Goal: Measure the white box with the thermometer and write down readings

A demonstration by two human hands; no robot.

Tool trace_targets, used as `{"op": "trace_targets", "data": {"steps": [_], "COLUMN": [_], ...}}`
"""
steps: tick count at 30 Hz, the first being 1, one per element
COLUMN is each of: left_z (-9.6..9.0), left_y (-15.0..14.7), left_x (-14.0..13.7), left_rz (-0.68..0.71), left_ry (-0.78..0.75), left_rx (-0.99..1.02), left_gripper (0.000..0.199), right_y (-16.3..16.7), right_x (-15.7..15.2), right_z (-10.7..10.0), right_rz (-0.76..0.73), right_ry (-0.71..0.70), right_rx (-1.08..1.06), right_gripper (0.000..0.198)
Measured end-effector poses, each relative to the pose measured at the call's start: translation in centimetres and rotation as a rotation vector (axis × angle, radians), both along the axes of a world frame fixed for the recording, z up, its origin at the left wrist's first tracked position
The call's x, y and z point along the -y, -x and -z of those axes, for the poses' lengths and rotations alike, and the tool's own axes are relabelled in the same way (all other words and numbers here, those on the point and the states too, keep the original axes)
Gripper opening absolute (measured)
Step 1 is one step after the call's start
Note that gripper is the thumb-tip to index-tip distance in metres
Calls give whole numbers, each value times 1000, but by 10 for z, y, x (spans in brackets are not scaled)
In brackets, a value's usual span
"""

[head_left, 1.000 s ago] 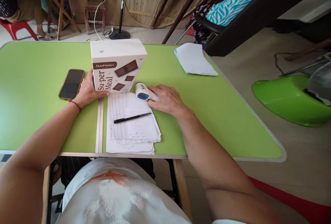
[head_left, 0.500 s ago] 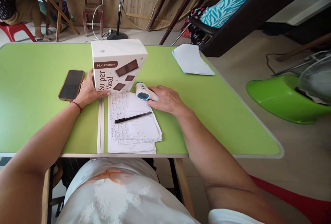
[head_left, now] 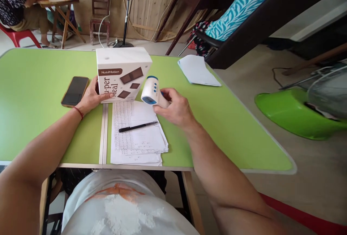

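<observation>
My right hand (head_left: pixel 176 106) is closed around the handle of a white and blue infrared thermometer (head_left: pixel 150 91), which is raised above the table at the right of the box. On the left, my left hand (head_left: pixel 91 95) grips the lower left edge of a white NutriMotion box (head_left: pixel 123 61), thumb across its printed front. The box stands upright behind a stack of papers (head_left: pixel 141 144), some covered with small print. Across the papers lies a black pen (head_left: pixel 137 126). A dark phone (head_left: pixel 75 91) in a brown-edged case rests just left of my left hand.
The green table (head_left: pixel 230 133) has a metal seam left of the papers. More white sheets (head_left: pixel 197 69) lie at its far right. Behind stand a pole on a round base (head_left: pixel 126 43) and a wooden chair (head_left: pixel 99 11). People sit at far left and upper right.
My right hand has lifted the thermometer off the table and turned it more upright. My left hand stays on the box, its thumb now further over the front.
</observation>
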State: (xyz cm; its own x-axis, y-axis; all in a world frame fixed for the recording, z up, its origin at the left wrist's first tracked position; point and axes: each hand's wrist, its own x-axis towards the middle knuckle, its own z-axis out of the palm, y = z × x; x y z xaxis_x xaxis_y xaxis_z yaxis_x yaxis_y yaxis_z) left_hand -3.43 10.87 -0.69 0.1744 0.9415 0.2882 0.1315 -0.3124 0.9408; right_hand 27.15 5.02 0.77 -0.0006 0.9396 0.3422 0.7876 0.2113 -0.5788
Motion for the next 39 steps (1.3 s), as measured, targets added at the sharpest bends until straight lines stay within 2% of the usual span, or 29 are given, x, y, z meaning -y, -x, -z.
{"op": "trace_targets", "data": {"steps": [3, 5, 9, 12, 18, 23, 30, 34, 39], "left_z": [-1, -4, -13, -18, -18, -17, -21, -17, -9], "left_y": [-1, -3, -11, -18, -21, -21, -22, -20, -17], "left_x": [1, 5, 20, 31, 37, 35, 30, 28, 24], "left_rz": [-48, -67, -79, -40, -25, 15, 218, 236, 262], "left_ry": [36, 35, 11, 22, 56, 73, 78, 79, 24], "left_rx": [0, -25, -120, -131, -168, -172, -96, -80, -63], "left_gripper": [80, 77, 72, 71, 69, 71, 75, 74, 77], "right_y": [17, 29, 49, 56, 57, 55, 58, 59, 60], "right_x": [18, 27, 36, 36, 37, 39, 39, 41, 42], "right_z": [0, 2, 5, 8, 8, 5, 1, -2, -3], "right_rz": [-156, -304, -488, -514, -508, -509, -552, -584, -618], "right_ry": [-55, -14, 95, 130, 144, 214, 269, 306, 285], "right_rx": [-346, -535, -766, -872, -895, -900, -925, -925, -922], "right_gripper": [44, 32, 23, 24, 24, 20, 28, 33, 34]}}
